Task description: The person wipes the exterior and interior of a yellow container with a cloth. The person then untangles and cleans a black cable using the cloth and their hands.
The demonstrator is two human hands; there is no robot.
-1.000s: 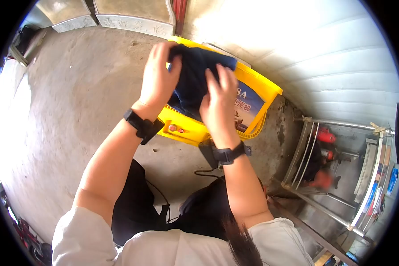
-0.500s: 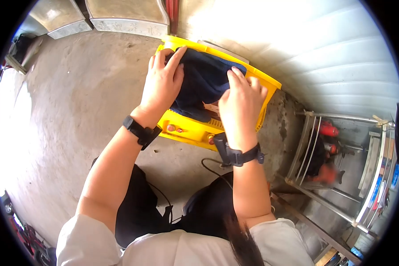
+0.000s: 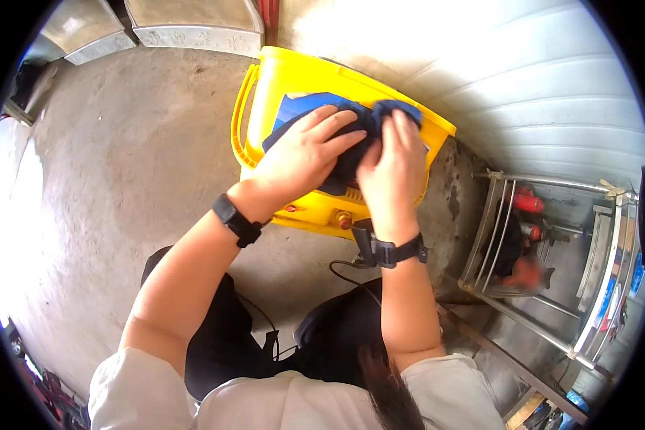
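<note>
A dark navy cloth (image 3: 350, 154) lies bunched over the top of a yellow plastic case (image 3: 301, 68), between my two hands. My left hand (image 3: 297, 158) bears on the cloth's left part, fingers bent over it. On the right, my right hand (image 3: 394, 161) grips a gathered fold of the cloth, its fingers slightly blurred. A blue surface (image 3: 294, 107) shows on the case beside the cloth. Along the case's near side are small round fittings, one of them a knob (image 3: 345, 219). The undersides of both hands are hidden.
A yellow carrying handle (image 3: 241, 118) sticks out at the case's left. To the right stands a metal rack (image 3: 537, 304) with red tools (image 3: 527, 201). A white corrugated wall (image 3: 537, 86) rises behind. A black cable (image 3: 337, 269) runs near my knees on the concrete floor (image 3: 150, 143).
My left hand has moved right, drawing the cloth together toward my right hand. The blue surface and the left handle have come into sight.
</note>
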